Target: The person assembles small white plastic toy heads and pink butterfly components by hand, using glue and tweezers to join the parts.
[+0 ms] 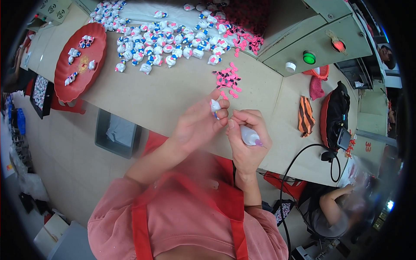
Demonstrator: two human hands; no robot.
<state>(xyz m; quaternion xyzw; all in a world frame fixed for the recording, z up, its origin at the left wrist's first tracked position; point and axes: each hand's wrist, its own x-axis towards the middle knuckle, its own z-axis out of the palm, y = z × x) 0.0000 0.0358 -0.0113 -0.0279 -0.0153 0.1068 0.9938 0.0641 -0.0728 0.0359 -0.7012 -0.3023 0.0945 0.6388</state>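
Note:
My left hand (195,121) pinches a small white figurine (215,105) with a touch of blue between its fingertips, above the table's front edge. Close beside it, my right hand (251,143) is wrapped round a small white squeeze bottle (250,135) whose thin purple nozzle points to the right. The right thumb and forefinger meet near the figurine; whether anything tiny sits between them, I cannot tell. Just beyond both hands lies a loose heap of small pink and dark pieces (227,79). Many white figurines (160,43) with blue and pink parts spread across the far table.
At the left a red scalloped tray (97,54) bears several figurines. A grey cabinet with a green button (309,57) stands far right. An orange-black striped cloth (306,116), a black bag (336,108) and a cable lie to the right. Another person (331,210) sits lower right.

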